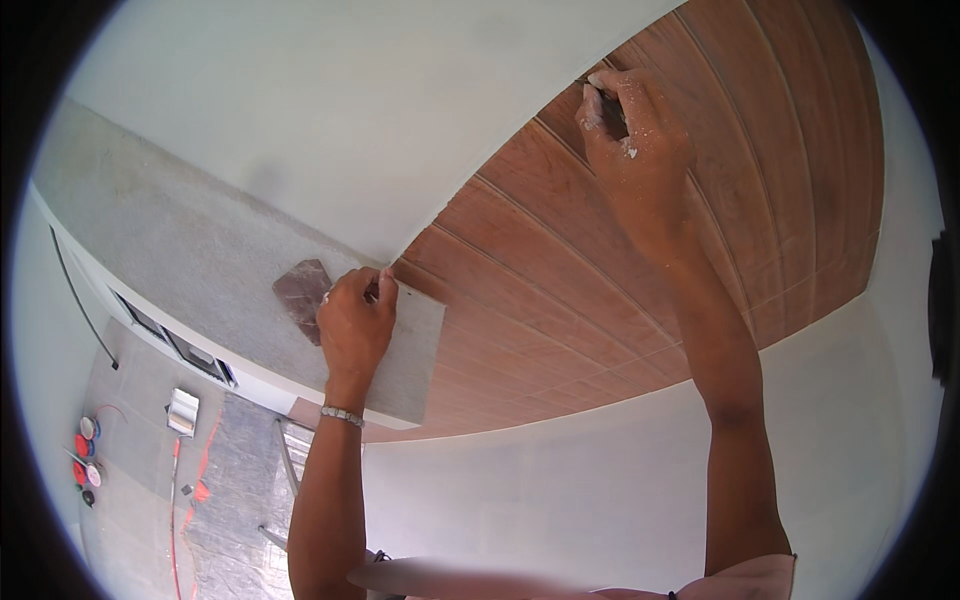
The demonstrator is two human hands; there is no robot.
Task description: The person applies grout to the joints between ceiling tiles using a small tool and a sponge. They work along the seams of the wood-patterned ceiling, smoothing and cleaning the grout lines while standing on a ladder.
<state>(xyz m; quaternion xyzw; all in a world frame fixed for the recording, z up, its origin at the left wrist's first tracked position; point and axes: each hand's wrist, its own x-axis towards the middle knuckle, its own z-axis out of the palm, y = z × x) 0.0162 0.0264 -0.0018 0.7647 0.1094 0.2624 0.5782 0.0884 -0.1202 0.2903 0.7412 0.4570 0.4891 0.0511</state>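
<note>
My left hand (355, 318), with a bracelet on its wrist, is closed with thumb and finger pinched together at the corner where the white wall (330, 110) meets the brown wooden planks (540, 240). What it pinches, if anything, is too small to make out. A flat reddish-brown piece (303, 300) lies on the grey ledge (190, 220) beside that hand. Farther up along the same wall edge, my right hand (640, 135) is also closed, its fingertips pinched at the seam. White specks cover its fingers. The fingers hide whatever they may hold.
Below the ledge on the left, a floor (140, 460) shows a plastic sheet (240, 480), a white tray (183, 412), a red pole (175, 520) and several red and dark containers (84, 465). A pale curved wall (560, 500) borders the planks.
</note>
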